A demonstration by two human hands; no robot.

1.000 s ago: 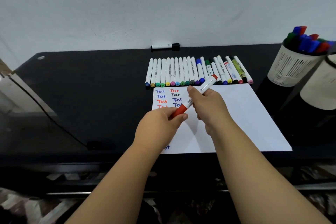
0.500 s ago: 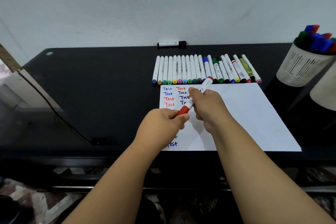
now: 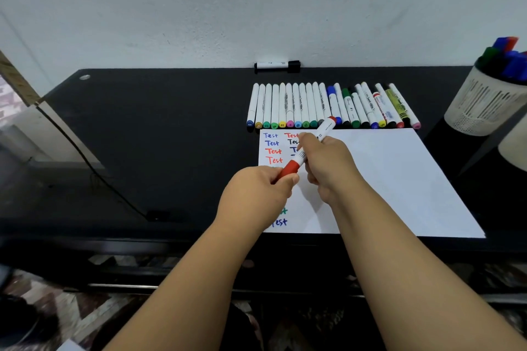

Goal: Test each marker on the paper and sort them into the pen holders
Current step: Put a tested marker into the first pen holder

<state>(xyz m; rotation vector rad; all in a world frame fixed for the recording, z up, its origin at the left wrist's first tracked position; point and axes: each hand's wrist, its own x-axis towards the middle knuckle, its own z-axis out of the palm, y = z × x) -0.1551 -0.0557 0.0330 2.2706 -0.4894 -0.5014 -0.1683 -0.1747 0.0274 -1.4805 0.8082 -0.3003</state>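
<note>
Over the last second the grip has hardly altered: the left hand keeps its fingers pinched round the red cap of the red marker, and the right hand keeps its fingers curled round the white barrel. The marker lies aslant above the paper, cap end toward 7 o'clock and tail toward 1 o'clock. The cap still sits against the barrel, so it reads as not yet off; this looks like the pull that comes before writing, and the test of this marker is still to do.

At 9 o'clock from the hands a black cable runs across the dark bench to a small plug. The paper lies under both hands, with coloured "Test" words down its left part and the right part blank; the wrists cover some of the words. Beyond it, at 12 o'clock, the row of markers lies side by side, touching the paper's far edge, and a black marker lies alone by the wall. At 2 o'clock a white pen holder already carries several markers, with a second holder just beside it, partly out of view. The row lies near the marker's tail, so a wide swing might knock it.
</note>
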